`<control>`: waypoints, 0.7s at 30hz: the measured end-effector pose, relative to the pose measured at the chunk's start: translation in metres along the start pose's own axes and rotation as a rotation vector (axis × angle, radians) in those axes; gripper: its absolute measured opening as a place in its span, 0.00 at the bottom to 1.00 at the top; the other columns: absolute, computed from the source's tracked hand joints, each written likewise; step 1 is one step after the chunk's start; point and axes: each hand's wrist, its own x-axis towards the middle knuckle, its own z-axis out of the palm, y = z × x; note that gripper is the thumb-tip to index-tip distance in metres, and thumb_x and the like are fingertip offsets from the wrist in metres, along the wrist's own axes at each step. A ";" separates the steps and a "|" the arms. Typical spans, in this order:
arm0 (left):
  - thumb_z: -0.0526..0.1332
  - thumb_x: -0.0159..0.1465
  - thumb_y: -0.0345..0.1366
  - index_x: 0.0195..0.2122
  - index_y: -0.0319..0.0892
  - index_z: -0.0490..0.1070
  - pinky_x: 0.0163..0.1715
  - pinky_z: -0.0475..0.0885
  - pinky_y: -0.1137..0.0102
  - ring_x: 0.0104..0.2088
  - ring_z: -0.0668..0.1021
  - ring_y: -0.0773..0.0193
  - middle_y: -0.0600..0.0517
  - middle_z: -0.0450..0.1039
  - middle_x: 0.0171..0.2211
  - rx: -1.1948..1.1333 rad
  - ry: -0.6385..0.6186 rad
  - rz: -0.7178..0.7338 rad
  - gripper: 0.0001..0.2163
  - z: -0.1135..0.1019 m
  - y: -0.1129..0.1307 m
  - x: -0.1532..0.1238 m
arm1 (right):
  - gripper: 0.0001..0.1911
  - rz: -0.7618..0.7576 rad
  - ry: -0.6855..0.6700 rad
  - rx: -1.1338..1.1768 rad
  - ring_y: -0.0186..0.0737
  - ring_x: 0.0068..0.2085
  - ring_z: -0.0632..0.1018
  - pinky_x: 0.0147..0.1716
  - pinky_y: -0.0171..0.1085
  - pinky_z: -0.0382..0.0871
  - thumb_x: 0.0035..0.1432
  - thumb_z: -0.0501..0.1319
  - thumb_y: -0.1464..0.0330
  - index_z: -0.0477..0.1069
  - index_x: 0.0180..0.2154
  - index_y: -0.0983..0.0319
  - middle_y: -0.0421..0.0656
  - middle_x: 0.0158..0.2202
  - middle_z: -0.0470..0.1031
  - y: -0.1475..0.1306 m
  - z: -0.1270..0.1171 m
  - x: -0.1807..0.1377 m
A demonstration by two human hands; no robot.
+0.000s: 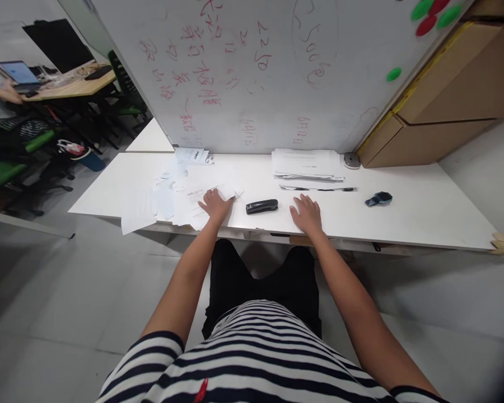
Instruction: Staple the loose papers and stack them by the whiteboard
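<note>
My left hand [215, 206] rests with fingers spread on the right edge of some loose papers [187, 204] strewn over the white desk [395, 224]. A black stapler [262, 207] lies between my two hands, apart from both. To its right, my right hand [307, 215] lies palm down on the bare desktop, fingers apart, holding nothing. Behind it runs a thin dark strip [318, 188], whose kind I cannot make out. A stack of printed sheets [306, 163] sits farther back, close to the whiteboard.
A whiteboard [252, 73] with red writing stands along the desk's back edge. Cardboard boxes [441, 137] fill the back right corner. A dark watch-like object [378, 198] lies at right, and a grey mouse-like object [352, 160] near the boxes. Far left, another person's arm [4, 91] reaches toward a laptop [19, 73].
</note>
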 end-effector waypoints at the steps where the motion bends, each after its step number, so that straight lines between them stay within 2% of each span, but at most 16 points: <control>1: 0.60 0.53 0.58 0.56 0.46 0.60 0.60 0.37 0.41 0.64 0.52 0.40 0.38 0.54 0.63 0.006 0.003 -0.007 0.33 0.000 0.001 0.000 | 0.26 0.001 0.001 0.001 0.50 0.65 0.56 0.61 0.55 0.47 0.65 0.43 0.57 0.62 0.59 0.60 0.49 0.65 0.56 0.000 0.000 0.000; 7: 0.57 0.56 0.54 0.50 0.45 0.67 0.59 0.44 0.40 0.59 0.61 0.39 0.38 0.62 0.57 0.051 0.017 -0.008 0.25 -0.004 0.001 0.004 | 0.26 0.004 -0.018 0.002 0.51 0.65 0.56 0.62 0.55 0.47 0.65 0.43 0.57 0.61 0.59 0.61 0.49 0.65 0.56 -0.003 -0.002 0.000; 11: 0.56 0.59 0.51 0.46 0.45 0.68 0.58 0.47 0.39 0.58 0.63 0.39 0.38 0.64 0.55 0.020 0.025 -0.012 0.20 -0.007 0.002 0.008 | 0.26 -0.005 0.001 -0.012 0.51 0.65 0.56 0.61 0.55 0.48 0.65 0.43 0.58 0.62 0.59 0.62 0.50 0.65 0.56 -0.003 -0.003 -0.001; 21: 0.54 0.63 0.46 0.47 0.45 0.69 0.55 0.47 0.35 0.57 0.64 0.39 0.38 0.66 0.54 0.053 -0.023 0.019 0.16 -0.013 0.011 0.002 | 0.27 0.000 -0.010 -0.005 0.51 0.65 0.55 0.62 0.55 0.47 0.65 0.43 0.58 0.61 0.59 0.62 0.50 0.65 0.55 -0.003 -0.002 0.000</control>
